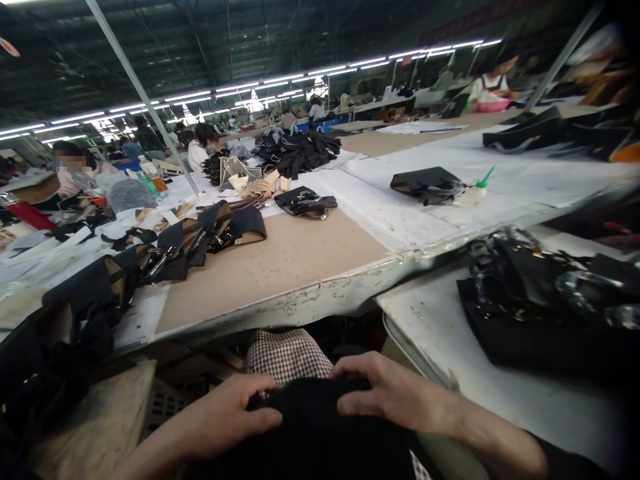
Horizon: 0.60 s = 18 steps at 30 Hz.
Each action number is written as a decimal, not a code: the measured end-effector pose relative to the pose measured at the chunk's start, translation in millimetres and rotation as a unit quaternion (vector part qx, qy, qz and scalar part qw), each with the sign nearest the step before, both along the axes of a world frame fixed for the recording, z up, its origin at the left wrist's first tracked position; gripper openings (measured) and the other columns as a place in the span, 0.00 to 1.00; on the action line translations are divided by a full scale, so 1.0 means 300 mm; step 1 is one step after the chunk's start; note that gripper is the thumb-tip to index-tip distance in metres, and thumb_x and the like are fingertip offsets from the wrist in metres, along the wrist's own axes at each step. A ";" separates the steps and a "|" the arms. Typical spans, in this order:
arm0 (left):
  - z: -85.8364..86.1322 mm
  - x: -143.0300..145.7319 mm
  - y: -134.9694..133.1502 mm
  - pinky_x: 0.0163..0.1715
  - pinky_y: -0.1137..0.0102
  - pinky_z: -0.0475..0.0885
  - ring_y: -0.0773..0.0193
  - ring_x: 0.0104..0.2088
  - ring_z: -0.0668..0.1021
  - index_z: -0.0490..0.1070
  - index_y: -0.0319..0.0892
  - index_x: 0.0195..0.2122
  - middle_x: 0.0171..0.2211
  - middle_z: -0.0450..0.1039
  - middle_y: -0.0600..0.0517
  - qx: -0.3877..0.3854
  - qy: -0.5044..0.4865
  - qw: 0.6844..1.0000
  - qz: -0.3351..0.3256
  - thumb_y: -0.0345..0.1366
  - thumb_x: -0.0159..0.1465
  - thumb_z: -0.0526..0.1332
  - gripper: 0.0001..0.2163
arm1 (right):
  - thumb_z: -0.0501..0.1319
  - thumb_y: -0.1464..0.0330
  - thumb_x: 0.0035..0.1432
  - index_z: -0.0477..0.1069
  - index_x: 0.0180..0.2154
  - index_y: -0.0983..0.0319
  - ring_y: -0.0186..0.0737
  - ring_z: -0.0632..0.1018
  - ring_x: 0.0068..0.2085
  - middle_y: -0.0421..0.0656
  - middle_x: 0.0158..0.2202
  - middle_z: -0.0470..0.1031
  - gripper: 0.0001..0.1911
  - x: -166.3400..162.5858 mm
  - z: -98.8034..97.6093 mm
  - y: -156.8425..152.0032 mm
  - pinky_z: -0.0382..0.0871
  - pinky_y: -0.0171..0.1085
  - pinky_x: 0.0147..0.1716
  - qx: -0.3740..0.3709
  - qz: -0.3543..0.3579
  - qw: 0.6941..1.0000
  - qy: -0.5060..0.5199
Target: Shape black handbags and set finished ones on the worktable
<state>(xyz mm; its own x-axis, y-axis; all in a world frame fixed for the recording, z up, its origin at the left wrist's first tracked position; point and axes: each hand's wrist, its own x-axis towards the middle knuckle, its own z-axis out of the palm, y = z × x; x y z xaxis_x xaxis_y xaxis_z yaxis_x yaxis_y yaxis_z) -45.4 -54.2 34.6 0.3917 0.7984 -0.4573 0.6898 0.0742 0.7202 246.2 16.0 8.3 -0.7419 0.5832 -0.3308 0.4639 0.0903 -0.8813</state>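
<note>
In the lower middle, my left hand [245, 407] and my right hand [383, 393] grip the two sides of a black item [320, 413] near its top edge, thumbs on the near side and fingers round the far side. It looks like a black bag or bag panel; its lower part merges into darkness, so its exact kind is unclear. It rests over my lap, where brown-and-white checked cloth [287, 353] shows beyond it. On the worktable ahead lie a small black bag [300, 200] with gold metal lettering and another black bag [425, 181].
Black bag pieces [183, 240] line the table's left side; a dark pile [300, 152] lies farther back. A white glue pot [475, 193] with a green stick stands right. Wrapped black bags [545, 300] cover a side table [425, 313]. A wooden board [100, 420] sits low left. Several people work beyond.
</note>
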 end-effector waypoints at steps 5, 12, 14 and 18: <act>0.040 0.045 0.057 0.43 0.70 0.68 0.53 0.45 0.78 0.77 0.47 0.51 0.46 0.80 0.53 -0.033 -0.034 0.998 -0.029 0.44 0.64 0.65 0.16 | 0.69 0.62 0.55 0.78 0.44 0.59 0.41 0.77 0.39 0.38 0.39 0.80 0.14 0.031 -0.027 -0.027 0.67 0.32 0.35 -0.084 -0.027 0.995 0.048; 0.011 0.075 0.065 0.41 0.71 0.69 0.55 0.42 0.77 0.78 0.44 0.47 0.43 0.80 0.54 -0.086 -0.070 0.993 -0.049 0.44 0.65 0.60 0.15 | 0.67 0.66 0.59 0.75 0.51 0.57 0.43 0.78 0.46 0.39 0.45 0.80 0.17 0.054 -0.025 -0.028 0.71 0.35 0.45 0.008 -0.024 0.998 0.053; 0.007 0.076 0.063 0.41 0.70 0.69 0.56 0.42 0.77 0.78 0.43 0.46 0.42 0.80 0.54 -0.084 -0.063 0.994 -0.040 0.44 0.64 0.60 0.15 | 0.67 0.69 0.60 0.72 0.54 0.55 0.44 0.77 0.50 0.40 0.50 0.77 0.21 0.047 -0.027 -0.033 0.69 0.38 0.51 0.135 -0.018 0.990 0.042; 0.011 0.079 0.061 0.39 0.70 0.67 0.55 0.41 0.76 0.78 0.43 0.45 0.43 0.80 0.54 -0.075 -0.041 0.996 -0.028 0.43 0.63 0.60 0.14 | 0.62 0.71 0.65 0.71 0.53 0.54 0.47 0.73 0.56 0.43 0.59 0.72 0.15 0.020 -0.038 -0.047 0.66 0.46 0.57 0.315 0.049 0.948 0.020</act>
<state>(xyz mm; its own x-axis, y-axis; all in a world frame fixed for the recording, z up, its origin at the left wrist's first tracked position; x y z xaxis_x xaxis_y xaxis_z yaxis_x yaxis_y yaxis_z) -21.7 -36.0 38.0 0.4738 0.7002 -0.5341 0.6356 0.1479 0.7577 252.1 2.1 -3.2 -0.8076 0.5830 0.0889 0.3936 0.6452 -0.6548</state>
